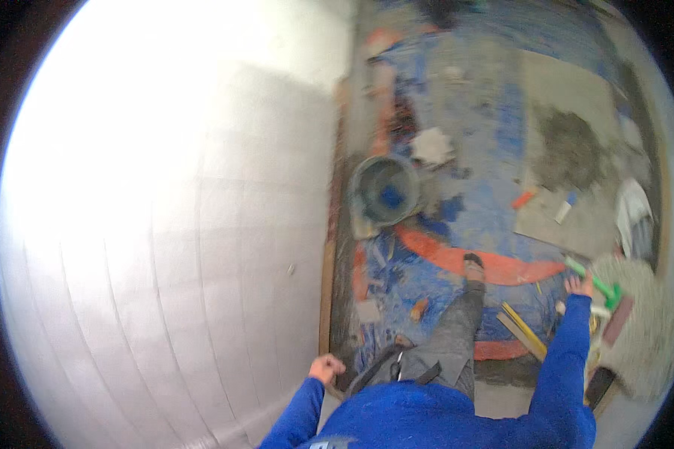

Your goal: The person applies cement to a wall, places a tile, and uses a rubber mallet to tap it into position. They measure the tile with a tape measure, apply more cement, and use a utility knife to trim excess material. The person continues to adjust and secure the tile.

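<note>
My left hand point(326, 368) hangs beside the white wall point(240, 224) at the lower middle, fingers loosely apart and apparently empty. My right hand point(580, 285), reaching out in a blue sleeve, is closed on a green tool point(608, 295) with a long handle, slightly blurred. Close to that hand are a reddish-brown rectangular block point(618, 320), a yellow level or bar point(524, 320) and a wooden strip point(513, 329). My grey-trousered leg reaches forward to a sandalled foot point(473, 269) on the orange-marked blue floor covering.
A grey bucket point(365, 179) stands by the wall, near crumpled white material point(431, 147). At the upper right, a board point(547, 75) carries a dark mortar patch point(565, 150) and small orange point(524, 198) and white-blue point(565, 209) items. A white bag point(635, 221) lies at the right edge.
</note>
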Available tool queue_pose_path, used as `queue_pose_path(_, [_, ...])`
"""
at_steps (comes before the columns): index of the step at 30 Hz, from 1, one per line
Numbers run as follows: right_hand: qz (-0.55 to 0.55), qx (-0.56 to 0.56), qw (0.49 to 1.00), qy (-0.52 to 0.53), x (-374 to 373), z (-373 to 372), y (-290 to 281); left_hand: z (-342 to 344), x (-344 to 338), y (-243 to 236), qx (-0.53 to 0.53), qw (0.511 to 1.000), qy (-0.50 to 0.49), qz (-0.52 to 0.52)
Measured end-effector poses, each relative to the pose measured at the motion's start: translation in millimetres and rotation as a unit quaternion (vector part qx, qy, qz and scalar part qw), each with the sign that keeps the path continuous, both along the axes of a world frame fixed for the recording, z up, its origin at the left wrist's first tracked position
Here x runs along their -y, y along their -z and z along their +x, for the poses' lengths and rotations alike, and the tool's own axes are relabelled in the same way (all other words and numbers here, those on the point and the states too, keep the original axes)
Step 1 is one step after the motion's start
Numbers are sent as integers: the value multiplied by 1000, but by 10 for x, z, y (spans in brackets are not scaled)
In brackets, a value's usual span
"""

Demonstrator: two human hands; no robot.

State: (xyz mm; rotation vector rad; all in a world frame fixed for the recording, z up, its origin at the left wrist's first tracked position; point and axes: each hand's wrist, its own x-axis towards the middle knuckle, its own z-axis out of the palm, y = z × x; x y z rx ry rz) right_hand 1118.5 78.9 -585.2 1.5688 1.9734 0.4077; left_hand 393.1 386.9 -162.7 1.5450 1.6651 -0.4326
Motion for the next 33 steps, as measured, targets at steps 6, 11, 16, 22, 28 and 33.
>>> queue_pose_path(6, [-434,648,344,-523,433,-320,-175,-532,302,-50,10,977,-192,-87])
queue_pose_path(11, [-430,621,311,-577,309,-260,486,-916,398,-248,-108,962,-194,-159])
queue_pose_path(16, [-383,746,222,-497,786,75,950,-959,187,-155,-156,963,-163,-147])
queue_pose_path(22, [-631,590,272,-424,911,637,5,-704,108,-6,-53,991,-125,18])
queue_pose_path(28, [-680,489,-54,-544,-741,-924,-1857,-1304,853,150,-21,982,-173,67])
queue_pose_path(33, [-556,714,-33,-425,-1586,-1235,-3314,-2145,1810,99,-5,921,-342,187])
